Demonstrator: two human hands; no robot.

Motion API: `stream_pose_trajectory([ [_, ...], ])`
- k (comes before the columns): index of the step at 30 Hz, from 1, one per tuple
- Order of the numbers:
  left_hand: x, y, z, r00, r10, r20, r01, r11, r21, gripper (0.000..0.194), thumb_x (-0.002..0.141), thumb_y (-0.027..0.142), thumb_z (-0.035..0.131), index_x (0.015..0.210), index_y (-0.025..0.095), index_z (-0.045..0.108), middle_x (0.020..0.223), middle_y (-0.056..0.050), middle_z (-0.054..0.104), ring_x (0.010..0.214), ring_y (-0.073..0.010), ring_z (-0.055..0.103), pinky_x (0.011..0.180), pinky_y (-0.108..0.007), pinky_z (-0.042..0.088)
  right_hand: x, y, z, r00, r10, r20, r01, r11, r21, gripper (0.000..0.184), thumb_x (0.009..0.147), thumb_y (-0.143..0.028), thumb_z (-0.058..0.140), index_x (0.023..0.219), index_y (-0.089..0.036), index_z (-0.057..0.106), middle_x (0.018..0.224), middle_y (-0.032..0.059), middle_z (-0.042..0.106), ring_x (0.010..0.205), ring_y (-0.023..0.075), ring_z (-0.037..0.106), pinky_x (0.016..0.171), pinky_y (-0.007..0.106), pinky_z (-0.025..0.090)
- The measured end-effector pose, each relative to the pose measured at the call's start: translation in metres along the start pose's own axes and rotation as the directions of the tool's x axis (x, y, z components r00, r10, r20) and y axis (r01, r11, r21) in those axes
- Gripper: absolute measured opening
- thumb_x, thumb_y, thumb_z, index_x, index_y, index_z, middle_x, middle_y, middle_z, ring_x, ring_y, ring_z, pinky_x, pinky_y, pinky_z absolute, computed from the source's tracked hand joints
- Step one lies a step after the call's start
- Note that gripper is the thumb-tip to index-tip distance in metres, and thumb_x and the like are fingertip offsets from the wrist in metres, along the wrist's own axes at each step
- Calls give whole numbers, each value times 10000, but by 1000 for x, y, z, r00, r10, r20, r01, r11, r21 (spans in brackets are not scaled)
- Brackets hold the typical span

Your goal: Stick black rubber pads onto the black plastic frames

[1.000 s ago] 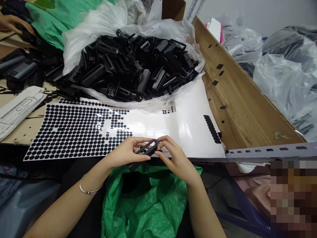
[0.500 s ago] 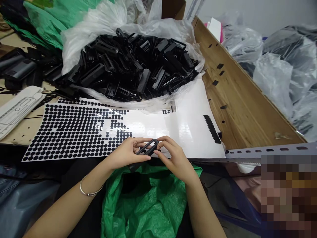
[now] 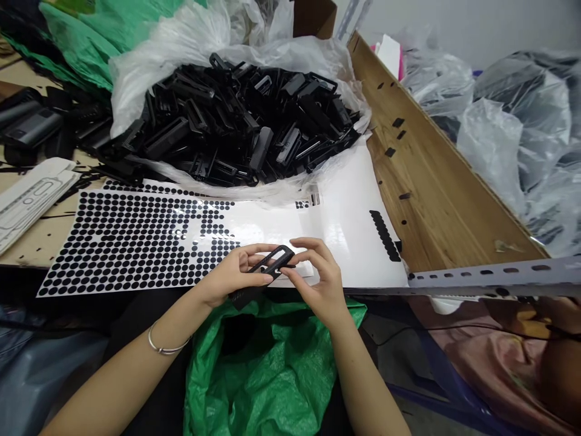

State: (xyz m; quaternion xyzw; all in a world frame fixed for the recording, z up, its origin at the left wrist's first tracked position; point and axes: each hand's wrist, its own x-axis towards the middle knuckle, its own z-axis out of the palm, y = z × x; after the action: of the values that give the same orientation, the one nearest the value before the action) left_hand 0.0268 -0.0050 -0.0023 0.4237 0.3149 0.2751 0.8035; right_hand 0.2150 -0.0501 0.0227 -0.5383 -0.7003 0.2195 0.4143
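Observation:
My left hand (image 3: 229, 275) grips a black plastic frame-like part (image 3: 280, 261) with a long oblong slot and a woven-looking surface. The part tilts up to the right. My right hand (image 3: 323, 280) is at the part's right end, thumb and index finger closed on a small flat black piece (image 3: 287, 266) against its edge; its exact shape is partly hidden. Beneath and behind my hands lie a white sheet (image 3: 267, 218) and, on the left, a sheet of round black stickers (image 3: 122, 242) with several gaps in its rows.
A white plastic bag (image 3: 177, 42) holds a heap of similar black parts (image 3: 261, 151). Below the table edge a green sack (image 3: 263, 375) hangs open. Folded cardboard pieces (image 3: 31, 197) lie left; a wooden panel (image 3: 426, 200) and metal rail (image 3: 499, 270) bound the right. Another person sits lower right.
Both hands and the part have risen slightly. My right hand's fingers have spread a little wider around the part's right end, and the view has shifted slightly.

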Motion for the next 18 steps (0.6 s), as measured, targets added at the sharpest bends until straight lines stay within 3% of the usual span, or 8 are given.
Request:
stream_pose_trajectory([
  [4,2,-2,3,998,18,-57,-21,999,-48,566,648,207,780,1191,160,630,1140,-114,709,1072,-270,641,877,-329,489,-2,0,5,996,-61,-73,55,995,-83,110,822,-273,684,865,-244,587,1266,105,486,1203,283,504,1011,508,440],
  [12,5,-5,7,990,52,-127,-67,991,-118,466,625,194,790,1075,173,671,1054,-66,726,978,-226,649,850,-299,481,-4,0,12,979,-120,-165,87,977,-197,144,810,-288,696,909,-251,599,1308,106,438,1265,309,444,1052,534,399],
  [18,6,-8,8,992,47,-120,-63,989,-133,451,651,253,798,1073,168,663,1036,-70,726,907,-199,659,793,-277,485,0,5,8,981,-91,-170,61,983,-175,410,773,-378,732,1150,-285,601,1321,100,424,1262,307,452,1051,524,414],
])
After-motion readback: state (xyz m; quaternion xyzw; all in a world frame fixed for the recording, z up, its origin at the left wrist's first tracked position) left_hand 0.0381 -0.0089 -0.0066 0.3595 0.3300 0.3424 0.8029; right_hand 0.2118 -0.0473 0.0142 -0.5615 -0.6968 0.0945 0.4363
